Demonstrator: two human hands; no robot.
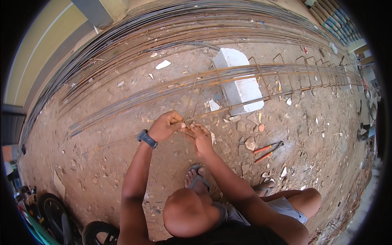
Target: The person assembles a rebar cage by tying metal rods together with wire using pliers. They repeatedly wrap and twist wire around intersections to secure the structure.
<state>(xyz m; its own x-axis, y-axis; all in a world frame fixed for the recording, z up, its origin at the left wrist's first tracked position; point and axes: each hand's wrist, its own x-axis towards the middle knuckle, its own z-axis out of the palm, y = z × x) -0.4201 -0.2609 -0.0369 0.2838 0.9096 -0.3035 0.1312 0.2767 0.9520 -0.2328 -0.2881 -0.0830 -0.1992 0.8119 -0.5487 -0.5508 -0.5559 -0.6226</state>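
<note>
Dirt ground (pixel 102 175) carries a white block (pixel 243 92), apparently propping your rebar frame (pixel 271 70); left fingers (pixel 174 116) clamp it, right fingers (pixel 198 130) unclear.

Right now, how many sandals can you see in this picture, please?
2. One sandal is on the left foot, below the right hand in view. The other sandal, partly hidden, is on the right foot, below the red-handled pincers.

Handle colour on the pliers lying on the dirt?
Red-orange handles, clearest in the head view.
</note>
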